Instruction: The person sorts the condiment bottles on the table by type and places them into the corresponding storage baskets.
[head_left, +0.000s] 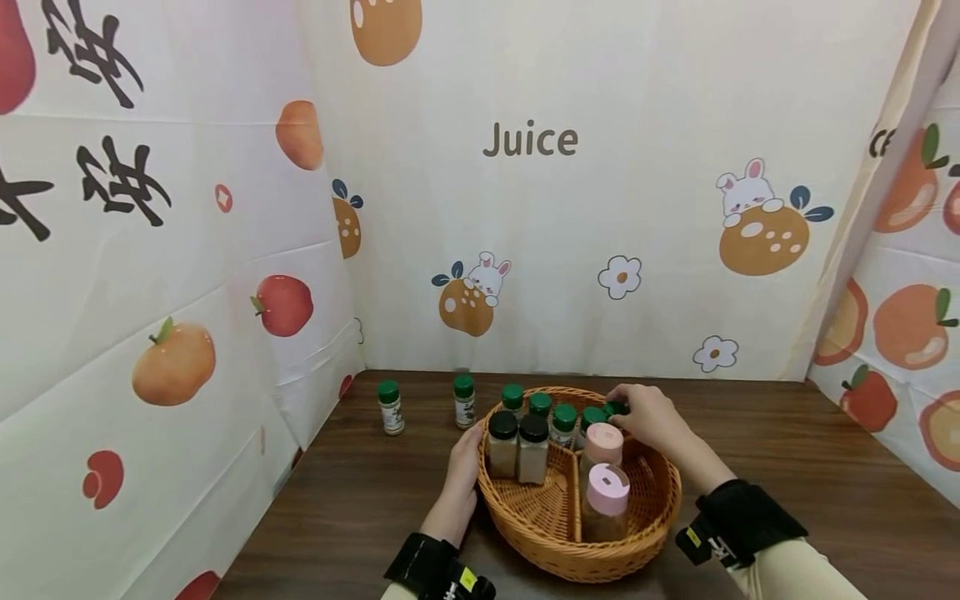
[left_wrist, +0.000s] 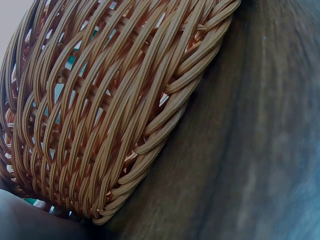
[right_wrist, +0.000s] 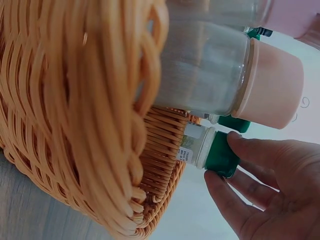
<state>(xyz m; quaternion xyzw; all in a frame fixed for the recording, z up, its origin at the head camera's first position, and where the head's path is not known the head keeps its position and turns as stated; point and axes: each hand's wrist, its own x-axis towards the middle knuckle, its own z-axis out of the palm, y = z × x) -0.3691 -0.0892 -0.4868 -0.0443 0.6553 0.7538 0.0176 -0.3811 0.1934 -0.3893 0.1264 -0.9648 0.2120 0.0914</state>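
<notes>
**Hands at the wicker basket of spice jars**

Near the far left corner of the dark wooden surface [head_left: 787,450] stand two small green-capped spice jars [head_left: 390,407], clear of the basket. The left hand [head_left: 461,475] lies with straight fingers against the left wall of the round woven wicker basket [head_left: 555,533]. Inside it, two black-lidded glass jars [head_left: 517,447] stand left of the divider and two pink-lidded glass jars [head_left: 604,492] right of it. At the basket's far rim, the right hand [head_left: 651,418] pinches the cap of a small green-capped jar [right_wrist: 212,151] between fingers and thumb.
</notes>
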